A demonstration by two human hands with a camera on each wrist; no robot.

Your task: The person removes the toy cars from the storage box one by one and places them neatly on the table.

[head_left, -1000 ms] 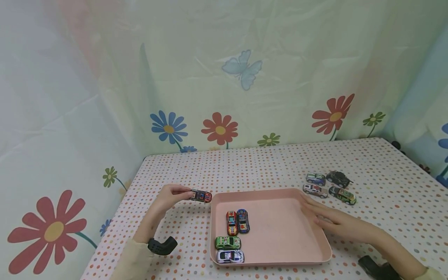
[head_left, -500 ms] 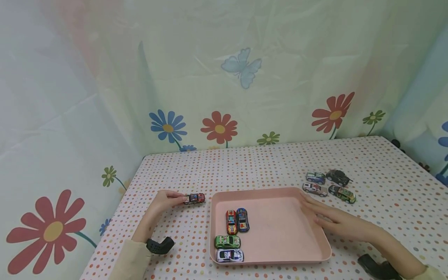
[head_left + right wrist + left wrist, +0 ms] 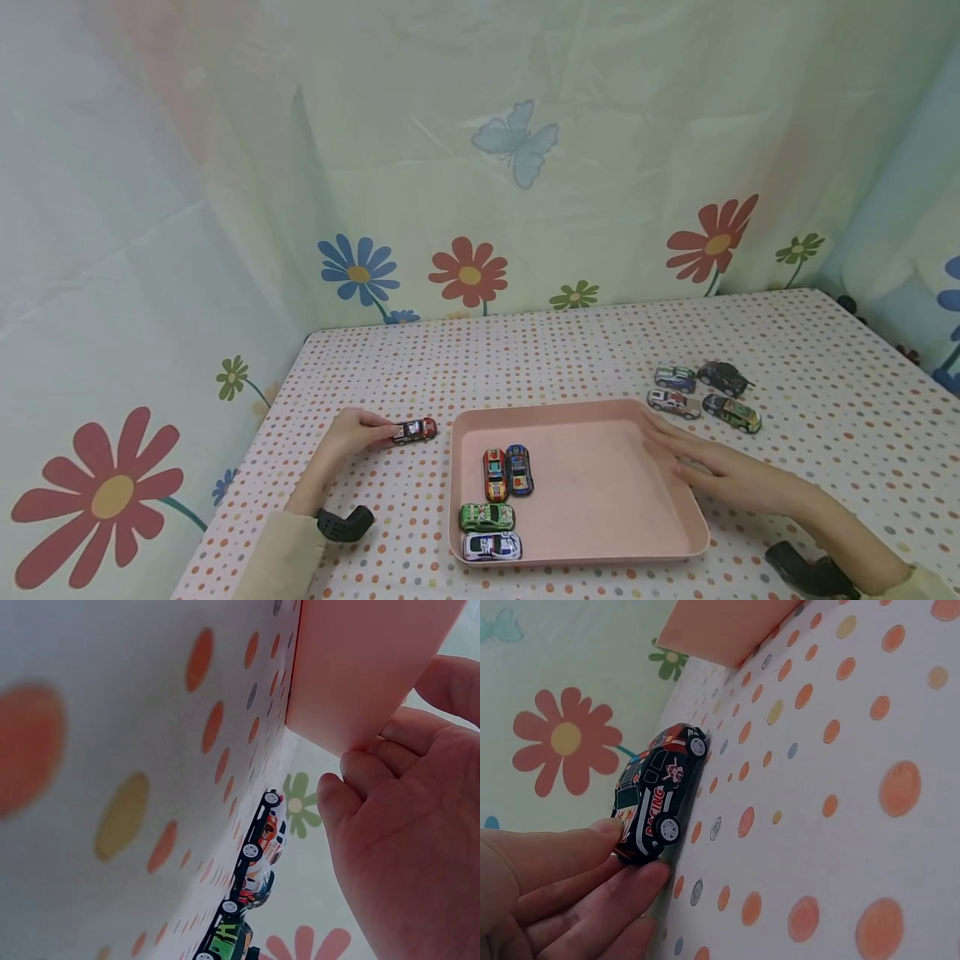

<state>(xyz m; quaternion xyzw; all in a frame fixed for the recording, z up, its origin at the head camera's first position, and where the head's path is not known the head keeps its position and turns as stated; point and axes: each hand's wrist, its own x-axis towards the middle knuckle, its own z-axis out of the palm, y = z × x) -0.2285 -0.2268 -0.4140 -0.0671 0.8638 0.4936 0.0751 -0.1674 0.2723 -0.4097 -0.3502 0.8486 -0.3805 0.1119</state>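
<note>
A black-and-red toy car [image 3: 660, 784], with "RACING" on its side, is pinched at one end by my left hand [image 3: 358, 435]. It is at or just above the dotted table, left of the pink tray [image 3: 592, 550]; I cannot tell if all its wheels touch. My right hand [image 3: 738, 477] rests at the tray's right rim, fingers extended and touching the outer wall. Inside the tray's left side lie a red toy car [image 3: 495, 474], a blue toy car [image 3: 519, 470], a green toy car [image 3: 487, 517] and a white toy car [image 3: 492, 547].
Behind the tray's right corner, several more toy cars stand on the table: a white one [image 3: 674, 403], a blue-and-white one [image 3: 676, 378], a black one [image 3: 723, 378] and a green-and-black one [image 3: 732, 413]. A flowered curtain [image 3: 600, 167] hangs behind the table.
My left hand has moved left and down with the toy car, from beside the tray's far left corner to the table surface. The right hand stays at the rim.
</note>
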